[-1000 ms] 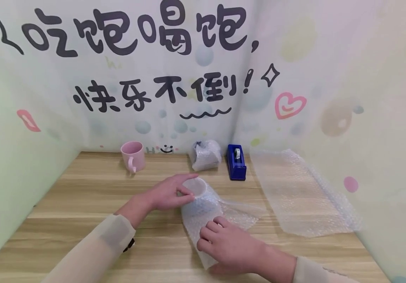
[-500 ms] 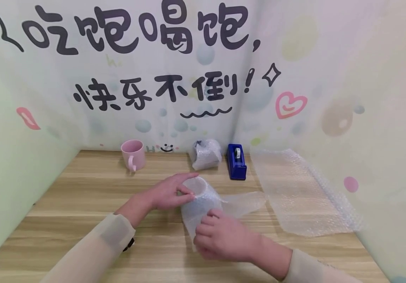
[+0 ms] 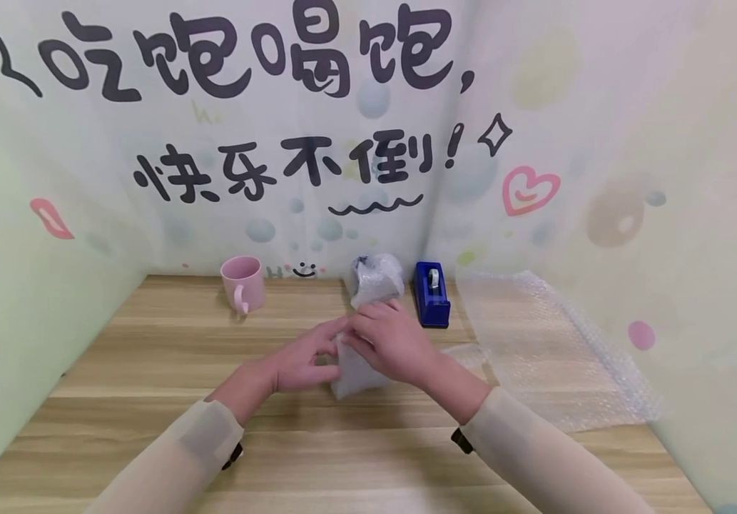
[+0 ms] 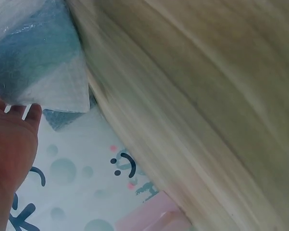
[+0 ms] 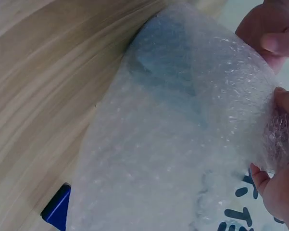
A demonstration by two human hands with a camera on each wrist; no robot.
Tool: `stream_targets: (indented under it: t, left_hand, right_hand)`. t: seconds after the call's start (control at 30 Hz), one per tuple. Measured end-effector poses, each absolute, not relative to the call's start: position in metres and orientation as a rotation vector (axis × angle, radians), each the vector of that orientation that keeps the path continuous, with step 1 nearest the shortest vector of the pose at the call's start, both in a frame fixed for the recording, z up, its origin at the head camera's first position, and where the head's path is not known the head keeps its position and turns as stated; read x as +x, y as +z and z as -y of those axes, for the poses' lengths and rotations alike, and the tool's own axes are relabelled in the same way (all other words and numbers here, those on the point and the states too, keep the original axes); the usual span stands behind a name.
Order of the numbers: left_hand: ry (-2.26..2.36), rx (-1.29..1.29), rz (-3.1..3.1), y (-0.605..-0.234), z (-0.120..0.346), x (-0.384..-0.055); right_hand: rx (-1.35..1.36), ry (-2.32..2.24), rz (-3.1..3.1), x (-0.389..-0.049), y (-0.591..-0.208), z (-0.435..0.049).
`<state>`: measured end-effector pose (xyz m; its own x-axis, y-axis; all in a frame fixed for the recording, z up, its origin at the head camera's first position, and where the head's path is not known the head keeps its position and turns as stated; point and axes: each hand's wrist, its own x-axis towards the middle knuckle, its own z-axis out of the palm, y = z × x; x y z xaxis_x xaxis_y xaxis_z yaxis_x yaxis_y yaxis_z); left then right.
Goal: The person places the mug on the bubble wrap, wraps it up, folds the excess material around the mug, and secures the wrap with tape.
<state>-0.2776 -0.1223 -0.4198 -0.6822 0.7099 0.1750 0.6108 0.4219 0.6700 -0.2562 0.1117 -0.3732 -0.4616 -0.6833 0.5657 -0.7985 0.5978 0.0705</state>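
Wood-grain table [image 3: 317, 457]: carries all items. A flat bubble-wrap sheet [image 3: 535, 357] lies along its right edge. The bundle [image 3: 357, 371] sits near mid-table. Left hand [image 3: 300, 363]: fingers spread, touching its left side. Right hand [image 3: 394, 341]: pinches film [image 5: 275, 139] at its top. Along the back edge stand a second bundle [image 3: 376, 280], a tape dispenser [image 3: 432, 294] and, toward the left corner, a pink mug [image 3: 242, 284].

Handling (judged): light; soft, slippery outside; firm, possibly fragile core. Hold by the sides, loose film secured.

Both wrist views show blue beneath the wrap; the head view does not.
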Motion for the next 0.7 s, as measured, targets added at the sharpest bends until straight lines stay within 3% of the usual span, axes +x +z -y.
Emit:
stream_targets:
  t: [0.37, 0.7]
  left_hand:
    - [1.084, 1.098, -2.619, -0.422, 0.113, -0.275]
    - [1.215, 0.989, -2.626, -0.417, 0.108, -0.269]
  right_hand:
    - [1.003, 0.288, 2.161, -0.259, -0.373, -0.124]
    - [1.27, 0.023, 2.444, -0.241, -0.379, -0.151]
